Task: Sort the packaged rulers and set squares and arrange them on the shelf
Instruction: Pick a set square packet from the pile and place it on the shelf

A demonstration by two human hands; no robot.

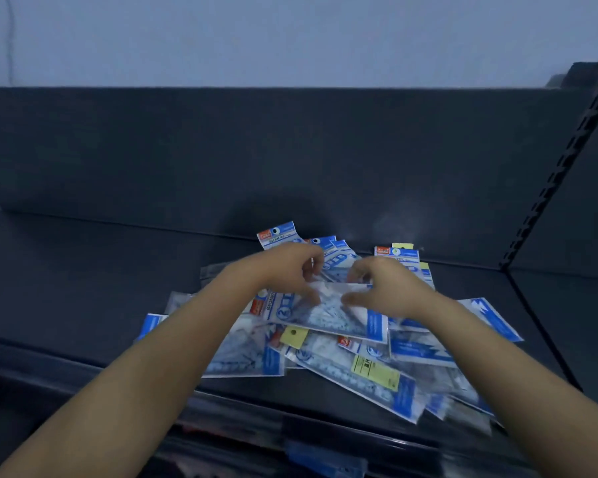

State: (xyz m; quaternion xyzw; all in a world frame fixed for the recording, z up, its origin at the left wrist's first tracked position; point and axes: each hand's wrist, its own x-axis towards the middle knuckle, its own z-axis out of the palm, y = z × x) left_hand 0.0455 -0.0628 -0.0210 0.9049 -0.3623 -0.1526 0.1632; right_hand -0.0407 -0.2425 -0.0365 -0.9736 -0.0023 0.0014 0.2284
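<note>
As left hand (290, 270) and right hand (384, 289) pinch top packet's (332, 315) far edge, open shelf (83, 288) spreads left

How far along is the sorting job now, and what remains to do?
Done: nothing sorted shows; the packets lie in one loose, overlapping pile on the dark shelf. In hand: the left hand and right hand appear to pinch the top packet at its far edge. Left: separating rulers from set squares and arranging nearly the whole pile.
</note>
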